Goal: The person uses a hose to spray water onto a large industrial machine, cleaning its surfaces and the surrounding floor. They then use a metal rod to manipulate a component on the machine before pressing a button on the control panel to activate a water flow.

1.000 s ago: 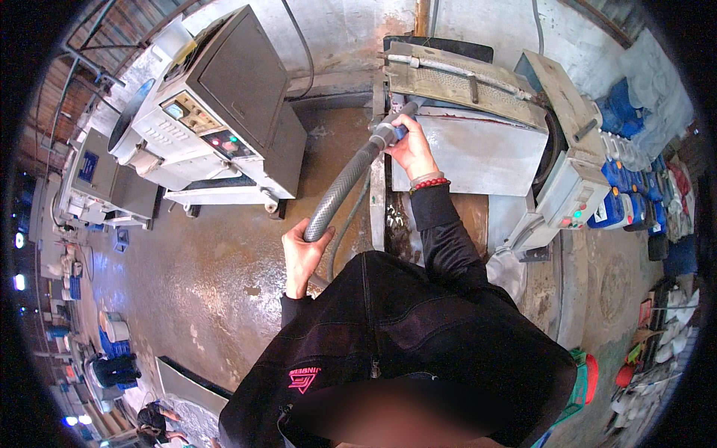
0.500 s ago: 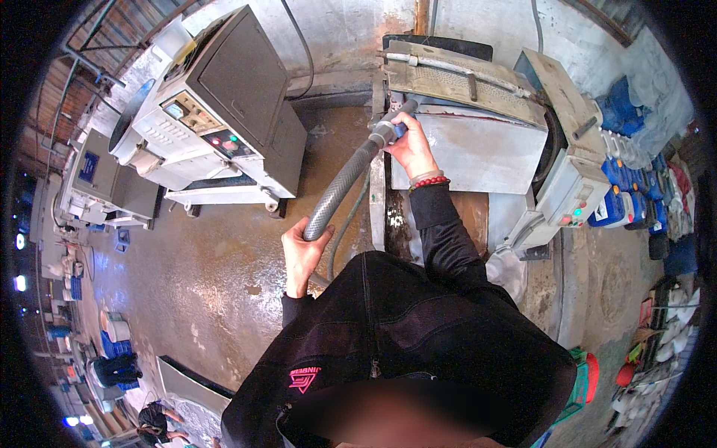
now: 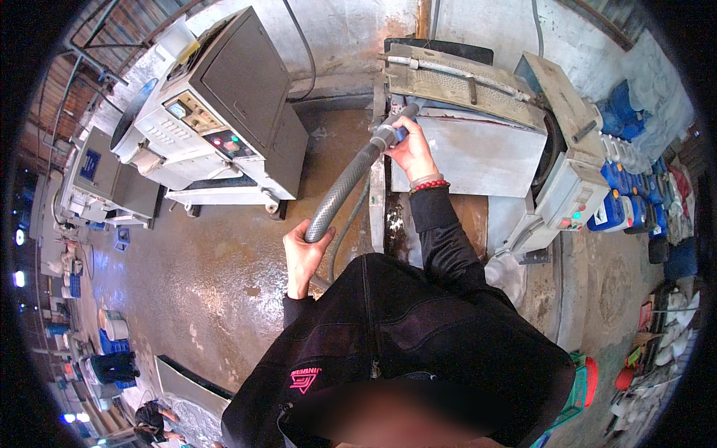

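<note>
A thick grey ribbed hose (image 3: 343, 187) runs slantwise between my two hands. Its far end carries a grey valve fitting (image 3: 384, 137) with a pipe nozzle pointing at the near left edge of a white metal tub machine (image 3: 478, 153). My right hand (image 3: 412, 153), with red beads at the wrist, is closed round the fitting by its blue handle. Lower down, my left hand (image 3: 304, 254) is wrapped round the hose. Part of the hose below that is hidden by my left hand and body. A perforated lid panel (image 3: 455, 86) slants over the tub.
To the left stands a grey cabinet machine (image 3: 231, 112) with a control panel, on a wet floor (image 3: 209, 269). At the right are a control box (image 3: 579, 196) and several blue jugs (image 3: 612, 209). A person (image 3: 157, 422) is far off at the lower left.
My hands keep their hold on the hose and fitting. The whole view has shifted slightly; otherwise little differs.
</note>
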`<state>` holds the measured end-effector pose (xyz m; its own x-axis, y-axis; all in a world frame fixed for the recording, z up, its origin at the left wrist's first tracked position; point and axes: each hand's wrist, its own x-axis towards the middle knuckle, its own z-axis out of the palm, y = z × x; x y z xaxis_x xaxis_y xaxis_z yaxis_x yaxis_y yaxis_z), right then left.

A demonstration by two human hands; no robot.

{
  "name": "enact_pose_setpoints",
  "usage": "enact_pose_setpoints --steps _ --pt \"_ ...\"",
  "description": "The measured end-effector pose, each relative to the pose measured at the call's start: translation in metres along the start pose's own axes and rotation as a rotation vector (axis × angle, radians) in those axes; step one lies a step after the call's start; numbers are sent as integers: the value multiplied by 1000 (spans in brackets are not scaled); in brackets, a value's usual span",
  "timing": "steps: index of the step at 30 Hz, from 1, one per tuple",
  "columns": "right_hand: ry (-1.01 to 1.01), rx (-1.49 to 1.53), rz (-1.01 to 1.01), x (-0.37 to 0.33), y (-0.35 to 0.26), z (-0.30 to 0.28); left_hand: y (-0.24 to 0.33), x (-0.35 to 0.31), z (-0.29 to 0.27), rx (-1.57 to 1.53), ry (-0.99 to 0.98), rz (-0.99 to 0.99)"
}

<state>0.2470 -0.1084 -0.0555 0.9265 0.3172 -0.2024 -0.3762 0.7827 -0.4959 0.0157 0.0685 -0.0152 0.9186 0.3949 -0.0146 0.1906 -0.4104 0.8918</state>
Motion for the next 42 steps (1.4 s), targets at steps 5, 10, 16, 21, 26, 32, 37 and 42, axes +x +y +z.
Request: enact_pose_setpoints --steps 5,10,16,21,26,32,37,42 --pt "-9 28 5 -5 -2 4 3 -2 0 8 4 3" --pt "4 35 -11 -7 -2 5 4 -3 0 1 6 13" --pt "1 48 5 -6 -3 3 5 -3 1 6 4 3" --pt "4 36 17 -6 -3 4 2 -3 1 -8 2 -7" --pt "17 39 -1 -8 -4 4 4 -3 1 -1 -4 1" --pt "12 47 11 -8 -5 6 5 -2 1 4 4 9" --pt "11 31 15 -7 -5 4 2 -1 1 30 3 17" --pt "12 12 -8 -6 -7 1 1 1 2 31 -8 20"
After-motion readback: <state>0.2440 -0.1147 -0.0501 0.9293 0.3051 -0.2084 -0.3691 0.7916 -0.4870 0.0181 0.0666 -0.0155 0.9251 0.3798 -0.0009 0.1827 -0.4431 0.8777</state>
